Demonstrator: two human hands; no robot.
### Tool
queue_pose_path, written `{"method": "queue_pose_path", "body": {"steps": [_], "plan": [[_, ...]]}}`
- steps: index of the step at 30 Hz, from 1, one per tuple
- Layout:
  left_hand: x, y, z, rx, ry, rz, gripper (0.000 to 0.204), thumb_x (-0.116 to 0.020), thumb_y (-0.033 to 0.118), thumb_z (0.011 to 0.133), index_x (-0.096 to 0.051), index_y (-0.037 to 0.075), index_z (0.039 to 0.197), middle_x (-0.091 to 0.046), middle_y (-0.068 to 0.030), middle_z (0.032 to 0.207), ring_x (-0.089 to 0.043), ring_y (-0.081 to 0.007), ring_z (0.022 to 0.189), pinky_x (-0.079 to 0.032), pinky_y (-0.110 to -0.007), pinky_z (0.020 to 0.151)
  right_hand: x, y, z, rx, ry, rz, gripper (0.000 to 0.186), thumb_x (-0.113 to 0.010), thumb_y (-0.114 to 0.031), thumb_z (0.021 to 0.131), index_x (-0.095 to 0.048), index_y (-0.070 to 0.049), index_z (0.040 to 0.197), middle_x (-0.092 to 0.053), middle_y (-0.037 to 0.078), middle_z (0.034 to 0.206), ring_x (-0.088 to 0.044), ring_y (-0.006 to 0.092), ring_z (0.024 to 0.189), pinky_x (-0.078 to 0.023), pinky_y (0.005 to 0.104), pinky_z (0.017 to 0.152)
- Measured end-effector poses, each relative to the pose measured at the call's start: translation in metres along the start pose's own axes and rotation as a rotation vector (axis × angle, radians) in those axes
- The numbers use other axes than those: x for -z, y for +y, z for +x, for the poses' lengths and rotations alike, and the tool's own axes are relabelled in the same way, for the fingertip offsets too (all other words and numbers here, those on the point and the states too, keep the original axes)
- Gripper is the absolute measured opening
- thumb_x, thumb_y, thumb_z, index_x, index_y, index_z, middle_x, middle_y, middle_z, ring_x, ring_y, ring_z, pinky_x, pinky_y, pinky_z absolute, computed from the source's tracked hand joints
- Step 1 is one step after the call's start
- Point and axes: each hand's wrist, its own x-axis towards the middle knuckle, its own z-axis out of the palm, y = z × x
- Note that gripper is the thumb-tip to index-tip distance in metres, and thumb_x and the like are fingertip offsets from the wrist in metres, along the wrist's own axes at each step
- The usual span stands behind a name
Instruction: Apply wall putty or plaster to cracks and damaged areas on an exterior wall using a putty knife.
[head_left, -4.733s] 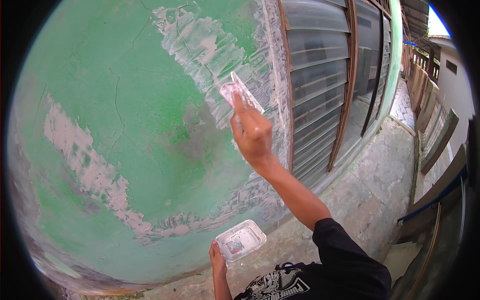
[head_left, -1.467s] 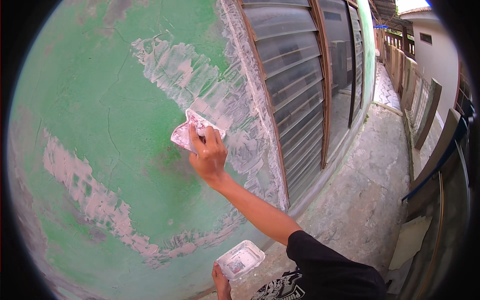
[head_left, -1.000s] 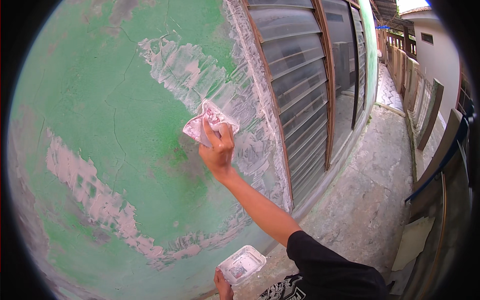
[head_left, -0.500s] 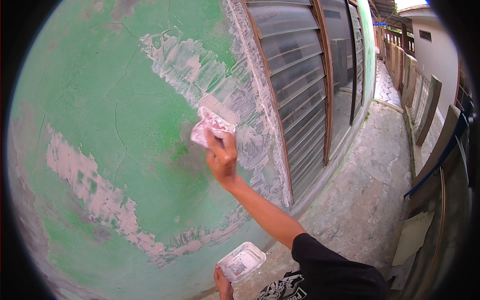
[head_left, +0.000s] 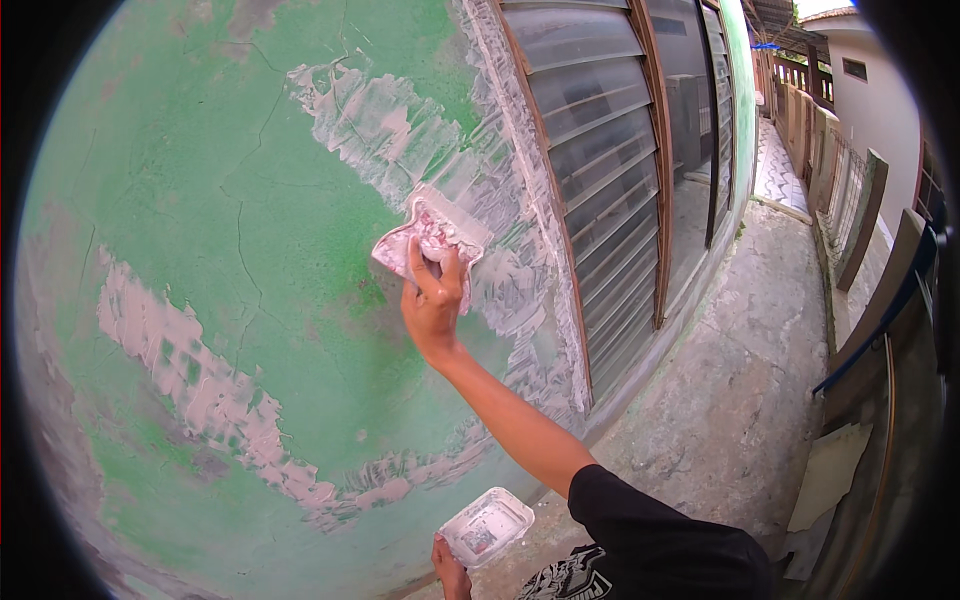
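Observation:
My right hand [head_left: 432, 300] is closed on a flat putty spreader [head_left: 395, 248], smeared pinkish-white and with a straight upper edge. The spreader lies against the green wall [head_left: 300, 230], on the lower end of a broad diagonal patch of pale putty [head_left: 375, 115] beside the window. Low in the view, my left hand [head_left: 450, 568] grips the near left rim of a shallow white plastic tray [head_left: 517, 503]. Putty residue coats the tray's inside. Part of the left hand is cut off by the lower picture edge.
A louvred glass window [head_left: 600, 190] in a brown wooden frame stands right of the wet patch. Another putty band [head_left: 190, 380] crosses the lower left wall. A concrete walkway [head_left: 720, 390] runs along the house, with boards [head_left: 830, 475] leaning at the right.
My right hand has turned and shifted slightly left, and the spreader now shows more of its smeared face, slightly higher on the wall. The tray has hardly moved.

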Motion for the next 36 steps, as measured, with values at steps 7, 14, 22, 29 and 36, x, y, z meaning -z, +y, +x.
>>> {"method": "queue_pose_path", "body": {"steps": [7, 14, 22, 29, 36], "plan": [[-0.009, 0.018, -0.006, 0.047, 0.001, -0.059, 0.043, -0.038, 0.037, 0.104, -0.054, -0.001, 0.117, -0.063, -0.0114, 0.108, -0.065, -0.0231, 0.093, -0.060, -0.041, 0.075, 0.013, -0.003, -0.001, 0.017, 0.027, 0.147, 0.055, -0.058, 0.014, 0.067, -0.067, -0.004, 0.117, -0.051, 0.016, 0.090, -0.053, 0.0342, 0.085, -0.044, 0.0414, 0.074], [-0.007, 0.013, -0.011, 0.049, -0.020, -0.074, 0.043, -0.037, 0.036, 0.104, -0.051, -0.002, 0.120, -0.062, -0.0132, 0.111, -0.065, -0.0265, 0.093, -0.061, -0.046, 0.074, -0.007, 0.000, 0.024, 0.046, 0.034, -0.030, 0.057, -0.056, 0.014, 0.066, -0.066, -0.004, 0.119, -0.050, 0.016, 0.093, -0.052, 0.0336, 0.085, -0.043, 0.0412, 0.076], [-0.011, 0.019, -0.013, 0.039, 0.000, -0.040, 0.042, -0.038, 0.035, 0.104, -0.055, -0.001, 0.115, -0.064, -0.0106, 0.105, -0.065, -0.0213, 0.089, -0.059, -0.037, 0.076, 0.005, -0.029, 0.000, -0.111, -0.088, 0.128, 0.059, -0.058, 0.016, 0.065, -0.065, -0.004, 0.121, -0.047, 0.015, 0.090, -0.051, 0.0311, 0.083, -0.042, 0.0384, 0.074], [-0.019, 0.020, -0.013, 0.059, -0.039, -0.030, 0.042, -0.039, 0.036, 0.104, -0.055, -0.001, 0.114, -0.064, -0.0104, 0.104, -0.065, -0.0208, 0.088, -0.058, -0.037, 0.075, 0.022, 0.002, 0.028, 0.029, 0.039, 0.070, 0.057, -0.054, 0.017, 0.066, -0.065, -0.002, 0.118, -0.044, 0.014, 0.084, -0.048, 0.0318, 0.080, -0.041, 0.0400, 0.072], [-0.013, 0.015, -0.015, 0.072, -0.041, -0.063, 0.042, -0.038, 0.036, 0.103, -0.053, -0.001, 0.117, -0.063, -0.0126, 0.105, -0.066, -0.0259, 0.089, -0.062, -0.045, 0.070, 0.008, 0.007, 0.001, -0.041, 0.002, 0.049, 0.060, -0.055, 0.015, 0.065, -0.065, -0.004, 0.120, -0.046, 0.013, 0.087, -0.049, 0.0302, 0.080, -0.041, 0.0368, 0.071]]}}
